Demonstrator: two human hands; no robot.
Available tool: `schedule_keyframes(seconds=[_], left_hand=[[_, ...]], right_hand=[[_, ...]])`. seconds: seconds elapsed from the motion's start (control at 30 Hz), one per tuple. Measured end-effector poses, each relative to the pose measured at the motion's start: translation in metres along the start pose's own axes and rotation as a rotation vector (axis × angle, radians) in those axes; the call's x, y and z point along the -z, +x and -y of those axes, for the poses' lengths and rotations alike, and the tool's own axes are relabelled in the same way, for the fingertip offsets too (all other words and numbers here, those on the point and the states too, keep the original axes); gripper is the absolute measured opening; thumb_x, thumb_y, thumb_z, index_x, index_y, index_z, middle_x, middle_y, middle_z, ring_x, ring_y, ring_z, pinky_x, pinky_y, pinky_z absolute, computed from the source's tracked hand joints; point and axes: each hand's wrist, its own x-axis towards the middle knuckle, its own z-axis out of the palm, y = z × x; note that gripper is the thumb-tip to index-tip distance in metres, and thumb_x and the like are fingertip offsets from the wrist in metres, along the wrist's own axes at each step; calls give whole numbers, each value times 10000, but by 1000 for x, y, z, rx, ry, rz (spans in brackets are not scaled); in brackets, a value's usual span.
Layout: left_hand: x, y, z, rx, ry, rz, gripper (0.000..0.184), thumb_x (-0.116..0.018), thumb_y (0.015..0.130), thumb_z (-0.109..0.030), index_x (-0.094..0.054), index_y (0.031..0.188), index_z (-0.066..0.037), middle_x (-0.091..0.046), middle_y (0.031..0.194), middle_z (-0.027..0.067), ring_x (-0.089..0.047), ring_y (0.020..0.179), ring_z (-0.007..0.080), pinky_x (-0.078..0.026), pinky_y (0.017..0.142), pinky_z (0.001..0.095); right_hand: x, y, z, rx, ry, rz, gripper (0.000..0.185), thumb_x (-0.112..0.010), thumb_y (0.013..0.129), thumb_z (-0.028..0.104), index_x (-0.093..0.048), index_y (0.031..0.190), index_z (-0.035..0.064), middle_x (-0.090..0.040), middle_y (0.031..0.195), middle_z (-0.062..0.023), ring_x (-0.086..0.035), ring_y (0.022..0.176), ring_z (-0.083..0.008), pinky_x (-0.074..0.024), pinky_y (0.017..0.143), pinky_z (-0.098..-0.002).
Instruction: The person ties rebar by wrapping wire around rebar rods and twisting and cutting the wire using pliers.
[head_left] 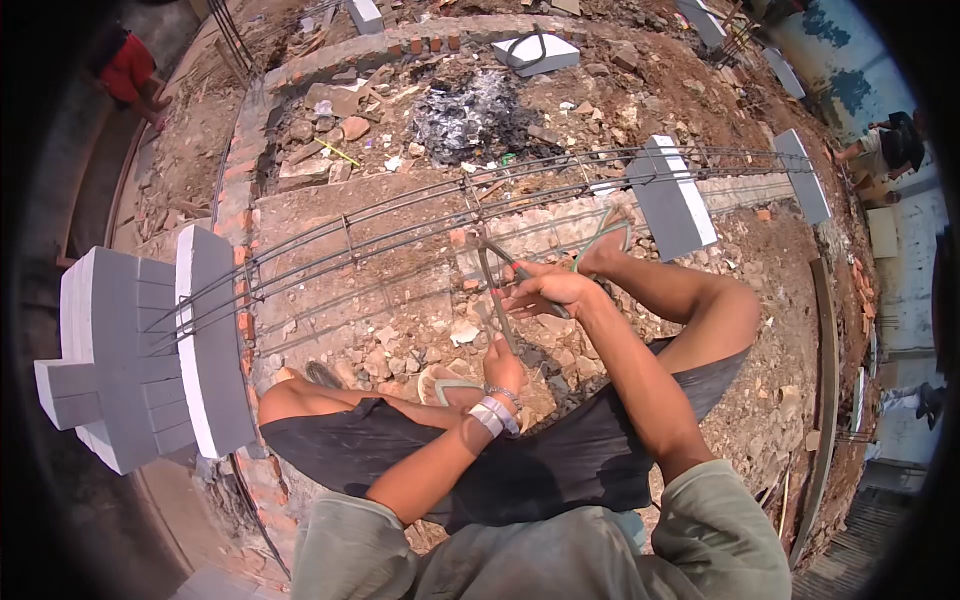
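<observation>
My left hand (pixel 505 370) is closed around the end of one long handle of a pair of dark metal pincers (pixel 488 272). The other handle lies in my right hand (pixel 550 288), its fingers curled loosely about it. Both handles are spread apart, and the jaws meet a long rebar cage (pixel 350 240) near one of its stirrups. Whether wire sits in the jaws is too small to make out. The cage runs across in front of me at about knee height.
Grey-white blocks (pixel 215 340) hold up the cage on the left, and another block (pixel 672 198) stands under it on the right. Rubble (pixel 390 335) covers the ground by my sandalled feet. Beyond lies a heap of ash (pixel 470 115). Other people are at the far left and right edges.
</observation>
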Motion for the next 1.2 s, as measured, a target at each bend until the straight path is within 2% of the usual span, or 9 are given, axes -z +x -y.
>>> schedule_keyframes(seconds=[0.1, 0.23, 0.27, 0.4, 0.63, 0.77, 1.0, 1.1, 1.2], left_hand=[[2, 3, 8, 25, -158, 53, 305, -383, 1055, -431, -480, 989, -149, -310, 579, -45, -291, 402, 84, -250, 358, 258], [-2, 2, 13, 41, -99, 57, 293, -417, 1045, -444, -447, 912, -185, -332, 607, -63, -301, 435, 67, -255, 386, 253], [-3, 0, 11, 48, -120, 96, 298, -423, 1043, -446, -442, 900, -186, -330, 610, -64, -299, 439, 65, -254, 390, 252], [-7, -9, 6, 60, -168, 189, 314, -430, 1039, -453, -433, 872, -187, -313, 613, -68, -288, 450, 60, -245, 401, 249], [-4, 0, 16, 91, -280, 216, 286, -415, 1050, -404, -441, 879, -177, -313, 617, -65, -282, 462, 74, -254, 413, 254], [6, 20, 37, 193, -484, 387, 364, -348, 1046, -474, -430, 858, -173, -335, 617, -59, -313, 481, 90, -275, 421, 276], [-5, -9, 17, 132, -152, 339, 493, -350, 1009, -593, -369, 733, -185, -289, 550, -48, -273, 390, 109, -223, 353, 277], [9, 27, 46, 141, -203, 448, 491, -370, 1000, -596, -423, 744, -180, -350, 533, -16, -296, 356, 160, -240, 337, 321], [7, 23, 40, 106, -215, 434, 510, -374, 994, -611, -422, 729, -177, -347, 523, -12, -287, 349, 166, -243, 335, 330]], right_hand=[[8, 9, -6, 43, 113, -18, 269, -570, 908, 0, -492, 1152, 81, -630, 1219, -152, -680, 1037, -248, -576, 872, -416], [0, 8, 8, 56, 389, 85, 488, -544, 899, -56, -315, 1302, 95, -469, 1373, -295, -554, 1210, -448, -485, 990, -576], [2, 8, 10, 68, 386, 183, 735, -601, 886, -16, -145, 1450, 102, -510, 1354, -292, -536, 1250, -405, -453, 1011, -564], [3, 19, -2, 84, 473, 185, 718, -601, 878, -34, -172, 1439, 92, -445, 1400, -310, -489, 1280, -473, -409, 1016, -652], [-5, 26, -7, 138, 433, 7, 437, -547, 921, -9, -336, 1300, 42, -510, 1271, -248, -557, 1210, -422, -530, 931, -547], [-4, 37, -5, 78, 226, -143, 270, -518, 981, 136, -470, 1168, -52, -617, 1081, -211, -678, 936, -319, -603, 792, -447], [2, 18, 13, -50, -138, -180, 425, -497, 972, 386, -563, 1111, -9, -712, 908, -191, -720, 735, -247, -612, 631, -354], [8, 16, 11, -64, 94, 38, 422, -490, 970, 444, -542, 1090, 42, -703, 895, -165, -696, 651, -235, -602, 584, -371], [35, 40, 6, -255, -22, 188, 579, -544, 917, 503, -516, 1188, -8, -684, 942, -155, -706, 784, -262, -603, 720, -424]])
